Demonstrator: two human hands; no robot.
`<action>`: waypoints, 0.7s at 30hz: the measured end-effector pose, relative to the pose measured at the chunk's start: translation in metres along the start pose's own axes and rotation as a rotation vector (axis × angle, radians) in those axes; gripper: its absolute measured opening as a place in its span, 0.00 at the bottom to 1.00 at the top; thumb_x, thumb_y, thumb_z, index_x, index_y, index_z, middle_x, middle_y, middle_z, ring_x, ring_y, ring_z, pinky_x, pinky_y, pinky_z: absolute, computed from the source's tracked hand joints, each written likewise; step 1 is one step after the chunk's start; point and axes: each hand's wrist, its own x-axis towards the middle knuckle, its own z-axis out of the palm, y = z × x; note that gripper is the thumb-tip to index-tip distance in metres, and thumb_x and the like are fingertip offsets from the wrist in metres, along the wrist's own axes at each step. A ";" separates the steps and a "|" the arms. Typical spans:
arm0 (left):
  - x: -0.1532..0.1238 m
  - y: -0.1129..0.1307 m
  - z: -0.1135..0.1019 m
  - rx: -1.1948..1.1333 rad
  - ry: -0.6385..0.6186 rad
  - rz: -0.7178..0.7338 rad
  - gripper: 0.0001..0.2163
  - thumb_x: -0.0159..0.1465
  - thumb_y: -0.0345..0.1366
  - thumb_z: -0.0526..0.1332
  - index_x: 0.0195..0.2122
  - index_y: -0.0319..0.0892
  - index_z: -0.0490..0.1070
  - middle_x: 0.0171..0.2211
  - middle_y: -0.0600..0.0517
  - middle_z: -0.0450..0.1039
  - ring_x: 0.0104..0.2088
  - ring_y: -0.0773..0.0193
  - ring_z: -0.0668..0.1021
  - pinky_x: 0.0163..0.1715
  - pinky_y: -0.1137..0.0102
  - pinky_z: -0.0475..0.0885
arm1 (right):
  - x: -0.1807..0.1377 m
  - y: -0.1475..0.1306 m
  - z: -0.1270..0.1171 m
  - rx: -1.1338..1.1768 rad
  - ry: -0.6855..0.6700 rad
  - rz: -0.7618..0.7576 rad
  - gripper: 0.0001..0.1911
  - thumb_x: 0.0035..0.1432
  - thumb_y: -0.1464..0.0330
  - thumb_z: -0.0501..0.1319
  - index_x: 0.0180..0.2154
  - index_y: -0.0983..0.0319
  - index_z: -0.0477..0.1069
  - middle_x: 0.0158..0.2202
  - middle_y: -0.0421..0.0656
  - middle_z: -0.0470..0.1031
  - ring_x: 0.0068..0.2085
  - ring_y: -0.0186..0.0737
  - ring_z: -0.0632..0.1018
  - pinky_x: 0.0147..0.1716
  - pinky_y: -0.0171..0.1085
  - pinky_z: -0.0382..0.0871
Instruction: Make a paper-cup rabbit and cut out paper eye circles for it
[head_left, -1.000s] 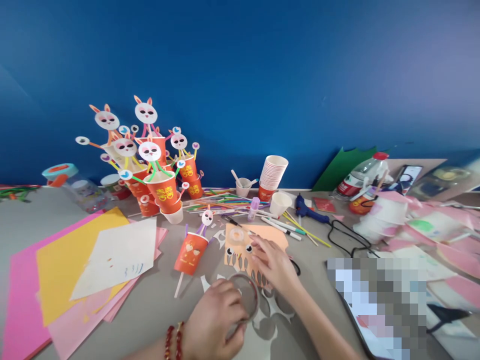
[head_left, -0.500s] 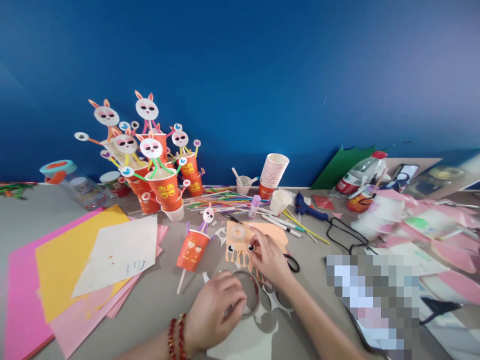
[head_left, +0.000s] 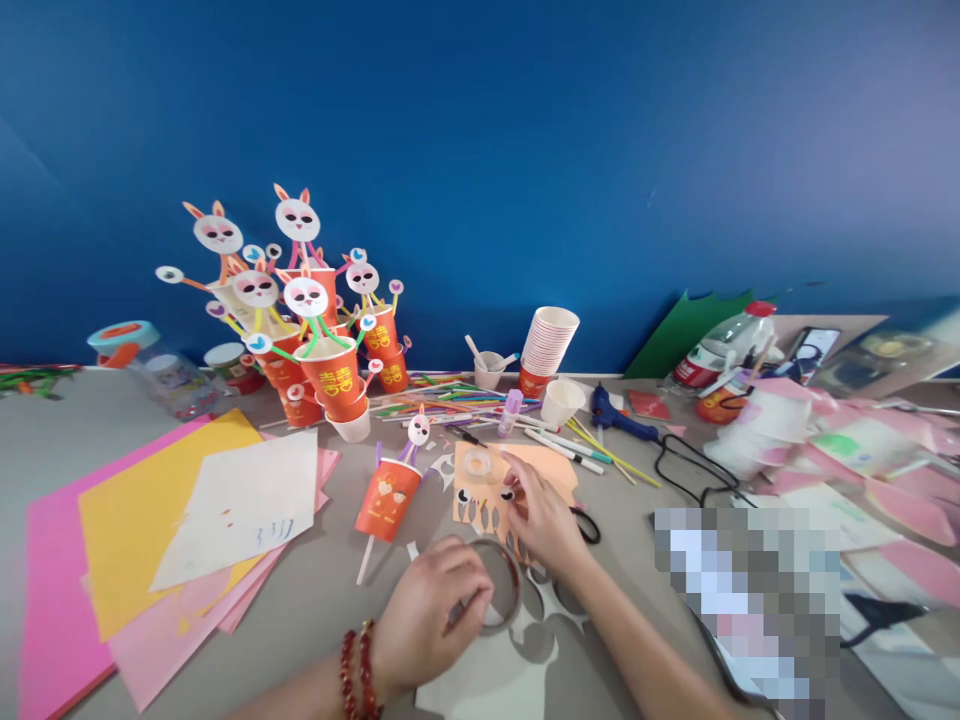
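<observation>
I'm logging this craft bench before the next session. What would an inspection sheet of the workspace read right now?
Surface: grey table, mostly covered with craft material.
Job's things: tape roll in the left hand; orange cut-out flat under the right hand; white offcuts near the front edge.
Clutter: coloured paper sheets, rabbit cups, cup stack, straws, bottle.
Grippers: left hand closed on the tape roll; right hand open, fingertips on the orange cut-out.
Cables: black cable loops loose from the blue glue gun.
Surroundings: blue wall behind.
</observation>
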 end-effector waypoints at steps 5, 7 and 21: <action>0.000 -0.001 -0.001 -0.034 -0.002 -0.013 0.08 0.64 0.28 0.54 0.33 0.41 0.72 0.32 0.49 0.74 0.36 0.60 0.74 0.37 0.68 0.69 | 0.000 0.005 -0.001 0.061 -0.015 0.036 0.35 0.51 0.80 0.51 0.61 0.60 0.54 0.44 0.47 0.71 0.37 0.41 0.78 0.40 0.42 0.75; 0.001 -0.002 -0.001 -0.069 0.016 -0.030 0.08 0.65 0.28 0.54 0.33 0.41 0.72 0.32 0.49 0.74 0.36 0.60 0.74 0.37 0.68 0.69 | 0.000 0.003 -0.003 0.084 -0.010 0.045 0.34 0.52 0.79 0.51 0.61 0.60 0.55 0.45 0.47 0.71 0.37 0.40 0.78 0.40 0.41 0.76; 0.014 -0.011 -0.008 -1.032 0.139 -0.706 0.18 0.58 0.51 0.64 0.31 0.39 0.65 0.21 0.58 0.64 0.17 0.76 0.63 0.16 0.78 0.51 | -0.015 -0.047 -0.011 0.013 0.233 -0.548 0.34 0.59 0.81 0.57 0.64 0.61 0.55 0.45 0.51 0.77 0.49 0.50 0.77 0.48 0.51 0.76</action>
